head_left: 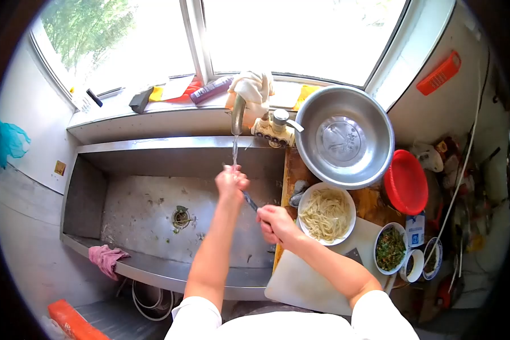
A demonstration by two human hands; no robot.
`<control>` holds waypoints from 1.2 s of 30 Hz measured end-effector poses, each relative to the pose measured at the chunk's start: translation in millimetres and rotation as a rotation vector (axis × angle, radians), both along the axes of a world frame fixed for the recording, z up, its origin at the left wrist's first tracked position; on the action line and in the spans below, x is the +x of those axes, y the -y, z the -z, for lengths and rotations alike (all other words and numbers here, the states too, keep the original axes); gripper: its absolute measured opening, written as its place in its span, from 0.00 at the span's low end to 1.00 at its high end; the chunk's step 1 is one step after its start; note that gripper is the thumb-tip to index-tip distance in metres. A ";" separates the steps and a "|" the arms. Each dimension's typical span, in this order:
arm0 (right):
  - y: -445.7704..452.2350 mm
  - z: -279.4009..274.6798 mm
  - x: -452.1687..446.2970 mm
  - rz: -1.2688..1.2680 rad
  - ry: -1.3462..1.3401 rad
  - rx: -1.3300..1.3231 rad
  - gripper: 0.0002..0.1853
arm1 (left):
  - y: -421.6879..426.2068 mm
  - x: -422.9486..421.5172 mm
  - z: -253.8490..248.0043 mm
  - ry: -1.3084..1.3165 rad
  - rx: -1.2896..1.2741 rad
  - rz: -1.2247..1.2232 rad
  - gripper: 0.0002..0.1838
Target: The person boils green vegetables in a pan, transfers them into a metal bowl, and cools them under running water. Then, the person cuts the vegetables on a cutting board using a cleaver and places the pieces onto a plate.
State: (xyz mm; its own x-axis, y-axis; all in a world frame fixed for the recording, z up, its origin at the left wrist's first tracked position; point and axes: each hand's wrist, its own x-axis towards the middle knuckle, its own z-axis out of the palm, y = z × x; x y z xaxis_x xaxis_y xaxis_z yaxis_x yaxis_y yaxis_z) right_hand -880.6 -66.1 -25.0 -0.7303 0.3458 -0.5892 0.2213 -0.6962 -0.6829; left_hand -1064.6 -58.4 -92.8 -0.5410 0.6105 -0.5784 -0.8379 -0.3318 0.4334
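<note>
Water runs from the faucet [239,116] onto my left hand [232,180], which is closed over the sink. My right hand [275,224] is wrapped around one end of a thin dark utensil [250,200] near the sink's right edge. The utensil slants up to my left hand, whose fingers close around its far end. Its working end is hidden, so I cannot tell its exact kind. Below lies the metal sink [136,192], with green scraps around its drain [181,219].
Right of the sink are a bowl of noodles [327,214], a white cutting board [306,277], a large metal basin [344,136], a red basin [407,182] and a bowl of chopped greens [391,249]. A pink cloth [106,259] hangs over the sink's front rim.
</note>
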 end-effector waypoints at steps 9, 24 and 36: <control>5.1 -12.6 30.6 0.074 -0.073 -0.199 0.13 | 6.9 12.5 2.3 0.118 0.265 0.041 0.10; -181.7 9.9 -31.5 0.227 0.400 1.880 0.15 | 27.0 15.7 -21.3 0.251 0.197 0.141 0.11; -157.3 -1.8 -80.8 -0.110 0.243 1.428 0.11 | 38.7 18.5 2.3 0.312 0.211 0.318 0.20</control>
State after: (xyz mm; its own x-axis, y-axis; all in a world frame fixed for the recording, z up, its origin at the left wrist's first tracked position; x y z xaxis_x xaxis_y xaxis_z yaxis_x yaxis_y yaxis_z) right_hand -961.4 91.2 -23.2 -0.7254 0.6822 0.0920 0.4367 0.5594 -0.7045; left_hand -1046.2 -97.1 -95.1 -0.1293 0.8388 -0.5289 -0.9911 -0.0918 0.0966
